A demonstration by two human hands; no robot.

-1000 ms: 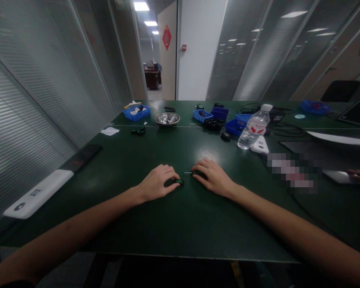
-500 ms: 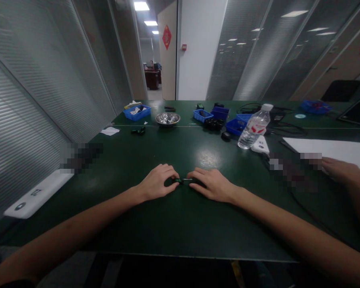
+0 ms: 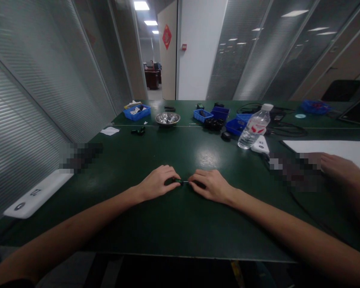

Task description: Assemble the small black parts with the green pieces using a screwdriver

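Observation:
My left hand is closed in a pinch at the middle of the table, gripping a small dark green and black piece whose kind I cannot make out. Facing it, my right hand pinches a thin silver rod between thumb and fingers. The rod's free end meets the dark piece; whether it goes into it is too small to tell. Fingers cover the rod's other end. Both hands rest low on the dark green table.
A metal bowl, a blue basket and a small dark part sit farther back. Right of centre stand a water bottle and blue trays. Another person's hand is at the right. A white power bank-like box lies left.
My right fingertips have come closer together around the rod, and less of the rod shows. My left hand has shifted very slightly right. At the right, the other person's hand has moved a little.

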